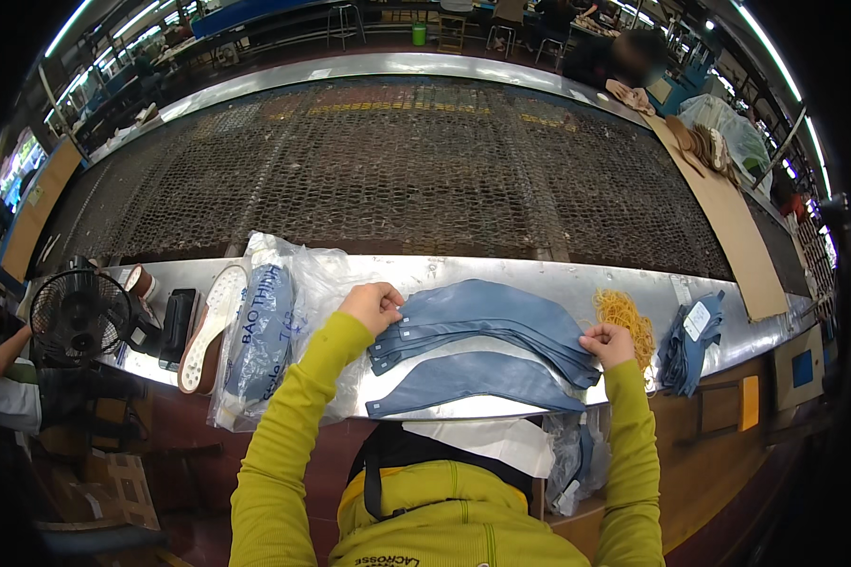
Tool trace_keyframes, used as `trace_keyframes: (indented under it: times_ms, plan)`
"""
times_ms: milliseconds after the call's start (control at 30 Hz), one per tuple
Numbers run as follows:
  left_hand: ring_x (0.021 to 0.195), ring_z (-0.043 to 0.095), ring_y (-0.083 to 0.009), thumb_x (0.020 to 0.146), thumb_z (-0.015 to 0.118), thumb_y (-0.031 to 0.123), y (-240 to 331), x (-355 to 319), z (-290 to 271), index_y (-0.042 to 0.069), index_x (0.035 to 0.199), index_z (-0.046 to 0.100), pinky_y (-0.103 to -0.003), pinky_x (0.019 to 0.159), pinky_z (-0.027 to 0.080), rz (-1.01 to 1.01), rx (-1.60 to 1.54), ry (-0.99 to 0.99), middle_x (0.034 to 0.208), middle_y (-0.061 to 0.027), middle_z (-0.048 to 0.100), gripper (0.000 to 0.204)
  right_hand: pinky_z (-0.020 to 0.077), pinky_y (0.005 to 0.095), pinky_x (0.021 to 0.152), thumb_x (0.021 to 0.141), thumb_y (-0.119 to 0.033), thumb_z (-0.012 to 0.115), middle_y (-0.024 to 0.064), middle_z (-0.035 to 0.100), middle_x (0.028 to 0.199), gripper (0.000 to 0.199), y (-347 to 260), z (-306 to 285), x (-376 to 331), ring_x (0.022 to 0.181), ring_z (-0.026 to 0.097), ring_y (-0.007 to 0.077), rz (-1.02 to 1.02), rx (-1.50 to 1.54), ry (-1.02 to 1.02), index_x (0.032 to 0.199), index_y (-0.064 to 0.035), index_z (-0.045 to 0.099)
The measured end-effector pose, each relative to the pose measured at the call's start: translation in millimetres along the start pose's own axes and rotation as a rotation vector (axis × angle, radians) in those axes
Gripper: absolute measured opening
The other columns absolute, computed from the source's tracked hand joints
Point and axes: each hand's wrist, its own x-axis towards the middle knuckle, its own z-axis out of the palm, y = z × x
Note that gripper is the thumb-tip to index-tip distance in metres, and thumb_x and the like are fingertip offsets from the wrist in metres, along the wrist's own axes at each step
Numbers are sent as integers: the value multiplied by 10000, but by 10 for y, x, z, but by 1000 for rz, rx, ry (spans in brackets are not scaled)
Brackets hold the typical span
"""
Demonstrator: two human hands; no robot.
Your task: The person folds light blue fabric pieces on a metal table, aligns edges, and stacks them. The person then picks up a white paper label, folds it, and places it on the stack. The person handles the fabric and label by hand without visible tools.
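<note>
Head view down onto the metal counter (539, 276): both hands closed, left hand (371, 306) and right hand (607, 344) pinching opposite ends of a fanned stack of blue leather pieces (487, 326), likely squaring edges, yellow rubber bands (624, 312) beside.

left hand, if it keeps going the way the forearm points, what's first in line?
The left hand already touches the stack of blue leather pieces. Straight on, it likely crosses the steel table edge onto the mesh conveyor; depth unclear.
</note>
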Motion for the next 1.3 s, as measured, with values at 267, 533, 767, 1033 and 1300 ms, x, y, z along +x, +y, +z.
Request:
trace_keyframes:
  times_ms: [267,533,767,1033,1300]
  plan:
    - [901,602,-277,689,800,228,100,-81,215,38,947,658,-352,808,487,92,260,131,933,-118,610,350,457,210,607,744,-36,740,30,656,732,148,0,50,-26,639,574,78,-15,7,-18,864,12,668]
    - [871,607,-283,684,798,218,192,-114,270,36,880,640,-372,771,488,63,336,154,892,-119,624,310,457,226,604,731,-52,749,35,651,718,157,-189,68,-82,632,574,85,53,-73,24,859,10,683]
    - [625,589,-175,689,794,160,145,-33,177,14,792,656,-295,601,473,71,88,53,666,-55,621,226,476,257,565,734,-63,745,44,652,703,176,-101,-85,20,639,596,108,70,-151,-18,891,-1,697]
    - [527,523,-53,747,736,19,311,-92,22,-23,812,621,-170,480,410,-6,-355,25,661,-28,613,138,505,259,609,753,-25,718,74,678,745,148,-214,-65,133,641,620,121,59,-85,-54,894,16,700]
    - [550,536,-55,748,737,29,219,-223,136,-28,847,651,-178,503,425,-44,-388,19,673,-23,622,143,498,290,536,774,-96,719,76,642,658,113,-207,-63,8,554,602,139,177,-186,61,841,-8,695]
